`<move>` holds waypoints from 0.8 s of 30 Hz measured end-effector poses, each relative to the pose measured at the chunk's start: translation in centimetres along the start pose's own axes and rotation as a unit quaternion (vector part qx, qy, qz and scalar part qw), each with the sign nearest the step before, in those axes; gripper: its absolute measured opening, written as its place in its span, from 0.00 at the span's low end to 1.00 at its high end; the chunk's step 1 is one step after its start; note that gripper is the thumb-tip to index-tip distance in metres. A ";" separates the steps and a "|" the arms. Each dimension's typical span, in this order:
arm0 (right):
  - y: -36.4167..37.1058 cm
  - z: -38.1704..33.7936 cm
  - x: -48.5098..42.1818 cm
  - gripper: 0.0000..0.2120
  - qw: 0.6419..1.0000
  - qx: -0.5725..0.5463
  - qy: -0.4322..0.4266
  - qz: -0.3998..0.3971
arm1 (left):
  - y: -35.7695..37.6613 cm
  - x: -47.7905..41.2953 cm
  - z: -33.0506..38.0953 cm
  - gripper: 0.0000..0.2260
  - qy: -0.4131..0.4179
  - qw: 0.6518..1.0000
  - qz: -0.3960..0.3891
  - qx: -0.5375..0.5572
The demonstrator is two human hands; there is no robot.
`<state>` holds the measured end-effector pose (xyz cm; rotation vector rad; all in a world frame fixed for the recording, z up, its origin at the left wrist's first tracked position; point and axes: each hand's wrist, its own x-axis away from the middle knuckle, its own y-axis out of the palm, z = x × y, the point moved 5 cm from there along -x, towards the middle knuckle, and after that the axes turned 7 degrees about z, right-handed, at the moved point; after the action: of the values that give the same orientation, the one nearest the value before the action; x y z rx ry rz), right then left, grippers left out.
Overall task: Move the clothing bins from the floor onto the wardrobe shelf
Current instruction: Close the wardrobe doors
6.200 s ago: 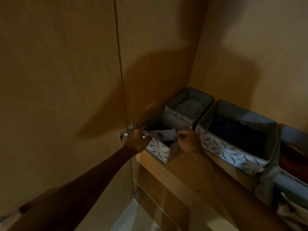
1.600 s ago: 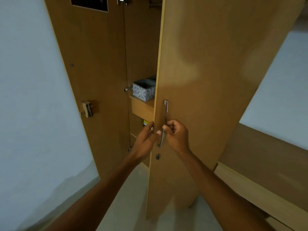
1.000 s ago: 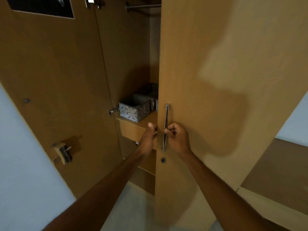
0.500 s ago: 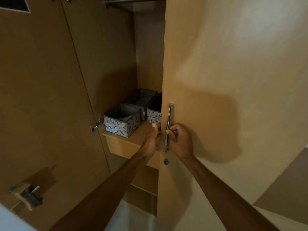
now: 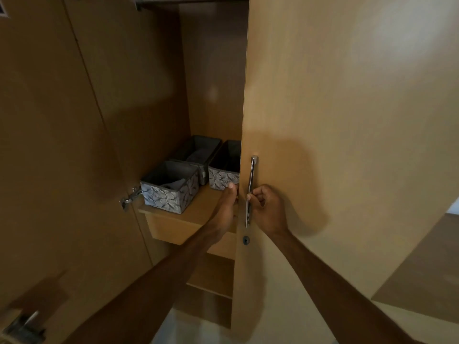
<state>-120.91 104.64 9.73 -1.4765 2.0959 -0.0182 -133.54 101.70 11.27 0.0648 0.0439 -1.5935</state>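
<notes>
Three grey fabric bins with a pale leaf print sit on the light wooden wardrobe shelf [image 5: 198, 214] in the middle of the frame. The nearest bin [image 5: 169, 186] stands at the shelf's front left corner with something folded and pale inside. A second bin [image 5: 198, 151] is behind it, and a third bin [image 5: 224, 167] is half hidden by the tall wooden door [image 5: 335, 120] that fills the right of the frame.

The right hand [image 5: 267, 209] is curled shut around the slim metal bar handle [image 5: 250, 192] on that door. The left hand [image 5: 224, 207] rests on the door's edge just beside it, fingers hooked round the edge; how tightly it grips cannot be told from here.

With no bins visible on the floor, the moving looks done, and the door is being handled.

The bins look soft-walled and light, likely to sag if pinched by one side. Any further shifting would go best with both hands on opposite rims or flat under the base, since the cloth offers decent friction and nothing fragile shows.
</notes>
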 end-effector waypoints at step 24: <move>20.4 -15.0 20.4 0.13 0.920 -0.137 -0.025 -0.367 | -30.3 27.1 -1.5 0.06 0.065 0.834 0.543 -0.068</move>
<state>-149.97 90.32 6.66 -2.3278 1.4284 0.0288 -164.47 75.49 7.48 0.0681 0.1918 -0.4319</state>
